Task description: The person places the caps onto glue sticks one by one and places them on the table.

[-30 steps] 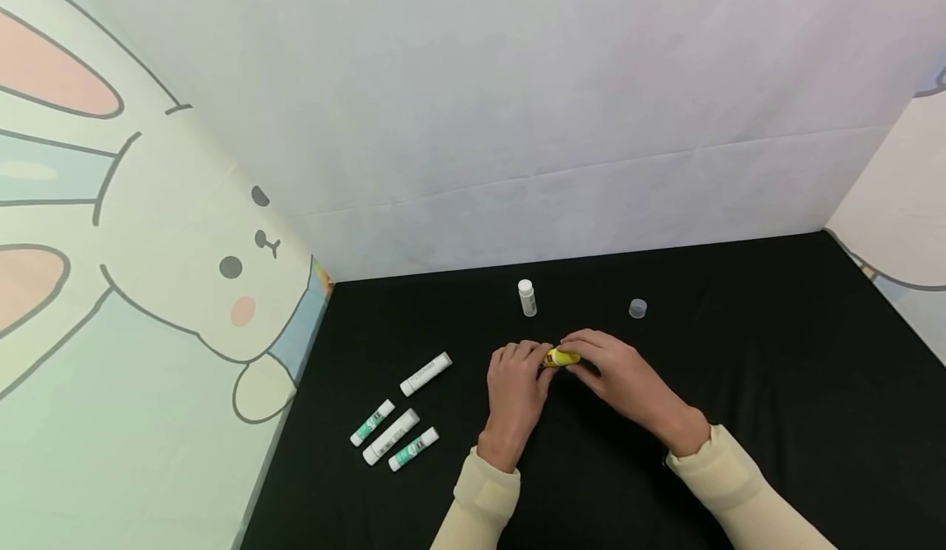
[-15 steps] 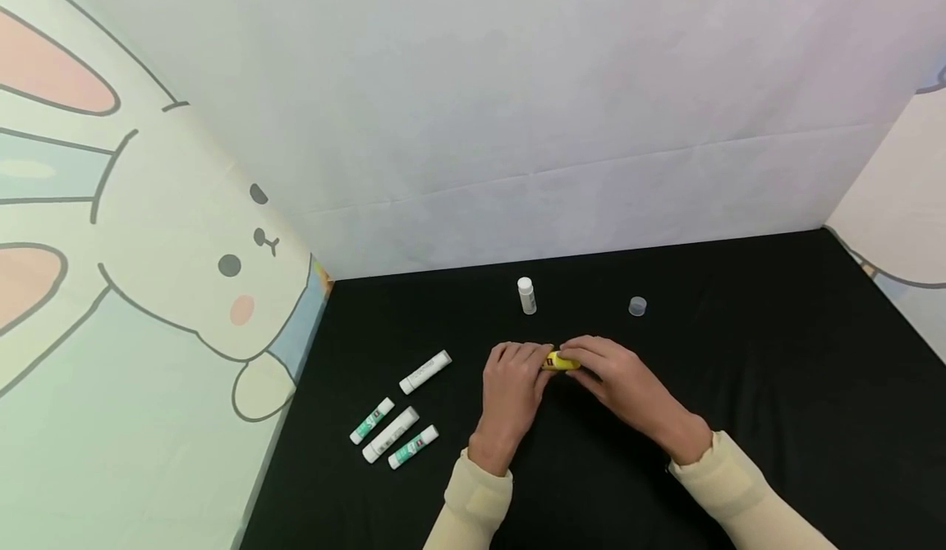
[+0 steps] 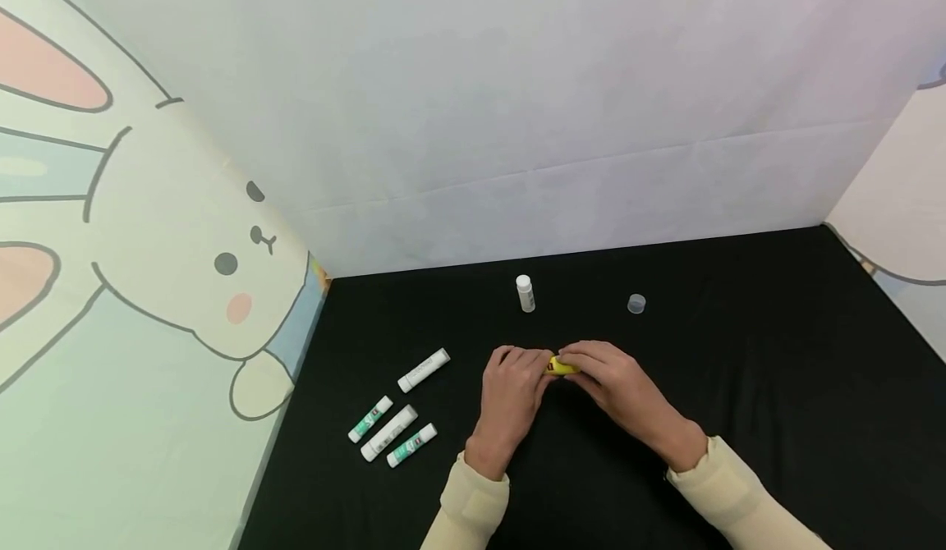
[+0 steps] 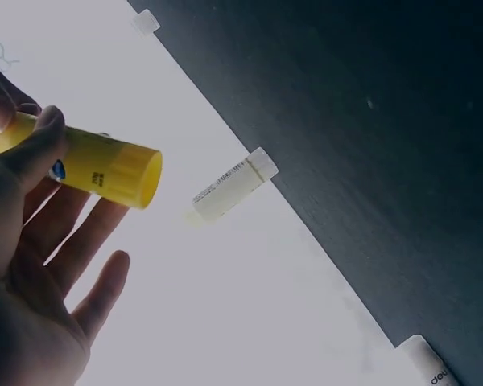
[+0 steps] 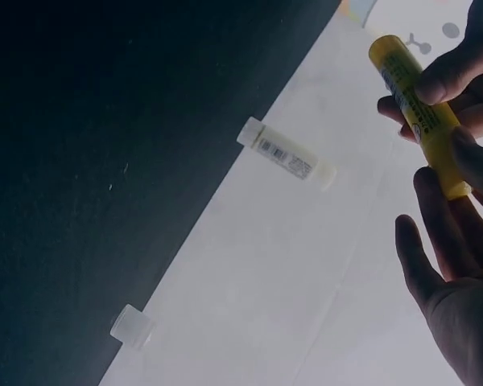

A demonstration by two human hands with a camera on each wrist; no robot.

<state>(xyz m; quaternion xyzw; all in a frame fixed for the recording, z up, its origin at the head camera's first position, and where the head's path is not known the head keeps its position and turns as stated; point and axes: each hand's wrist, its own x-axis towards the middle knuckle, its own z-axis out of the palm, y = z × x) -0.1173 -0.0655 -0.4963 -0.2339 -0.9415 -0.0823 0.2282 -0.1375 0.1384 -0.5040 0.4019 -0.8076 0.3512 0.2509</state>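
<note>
A yellow glue stick (image 3: 563,366) is held between both hands above the black table, lying roughly crosswise. My left hand (image 3: 510,390) pinches its barrel, thumb on one side and fingers behind, as the left wrist view shows on the glue stick (image 4: 105,165). My right hand (image 3: 628,390) grips the other end with thumb and fingertips, its little finger held away in the right wrist view. Fingers partly cover the barrel. Beyond the hands a white glue stick (image 3: 525,294) stands upright. A small clear cap (image 3: 636,304) sits farther right.
Left of the hands lie two larger white glue sticks (image 3: 424,370) and two smaller green-and-white ones (image 3: 412,445). The black tabletop (image 3: 798,386) ends at a pale cloth wall (image 3: 562,123) behind. A rabbit-printed panel (image 3: 170,287) borders the left side.
Both hands stay together on the yellow glue stick and sink slightly toward me. The left forearm shifts a little left. Other items keep their places on the table.
</note>
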